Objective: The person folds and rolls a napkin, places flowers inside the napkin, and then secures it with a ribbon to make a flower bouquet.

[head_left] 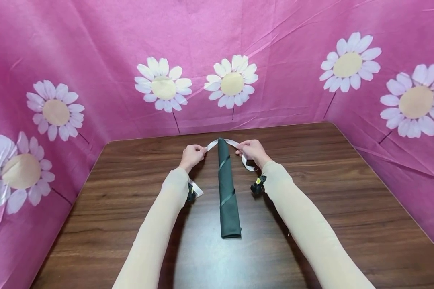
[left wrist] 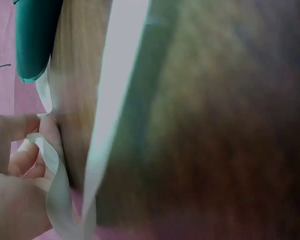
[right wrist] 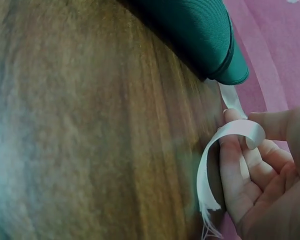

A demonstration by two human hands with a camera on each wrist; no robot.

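Observation:
A dark green rolled cloth bundle [head_left: 227, 192], with a thin cord or band spiralling round it, lies lengthwise on the table. White ribbon [head_left: 232, 142] passes behind or under its far end and comes out on both sides. My left hand [head_left: 193, 155] pinches the ribbon left of the bundle; a long loose length of ribbon [left wrist: 112, 100] trails back past the wrist in the left wrist view. On the other side my right hand [head_left: 253, 151] pinches the ribbon between thumb and fingers. Its curled, frayed tail [right wrist: 204, 185] hangs beside the palm in the right wrist view.
The brown wood-grain table [head_left: 130, 200] ends just beyond the bundle's far tip. Pink cloth with white daisies [head_left: 282, 80] hangs round the back and both sides. A black wrist camera [head_left: 258, 185] sits under the right sleeve, and another [head_left: 191, 193] at the left.

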